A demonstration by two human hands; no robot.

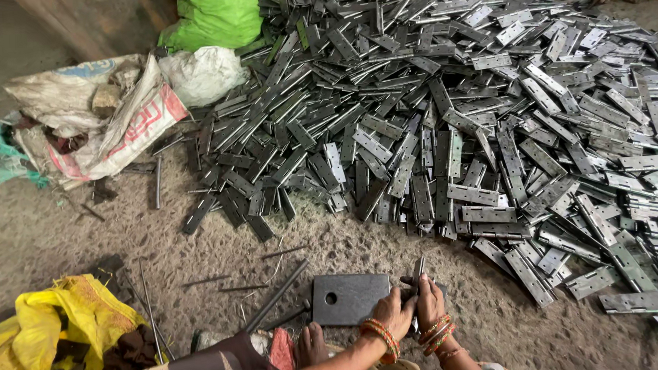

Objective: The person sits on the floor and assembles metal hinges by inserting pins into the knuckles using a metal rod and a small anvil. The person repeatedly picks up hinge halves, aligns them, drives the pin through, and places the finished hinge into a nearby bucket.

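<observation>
Both grips, left hand (390, 313) and right hand (429, 300), close together on one upright metal hinge (418, 271) held just beside the right edge of a flat steel plate with a hole (349, 298) on the dirt floor (72, 233), near the large hinge pile (488, 104).

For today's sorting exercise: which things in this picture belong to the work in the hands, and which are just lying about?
In the work:
left hand and right hand, together holding an upright metal hinge
dark steel block with a hole
big pile of hinges

Lying about:
yellow sack
green bag
white printed sacks
loose metal rods
</observation>
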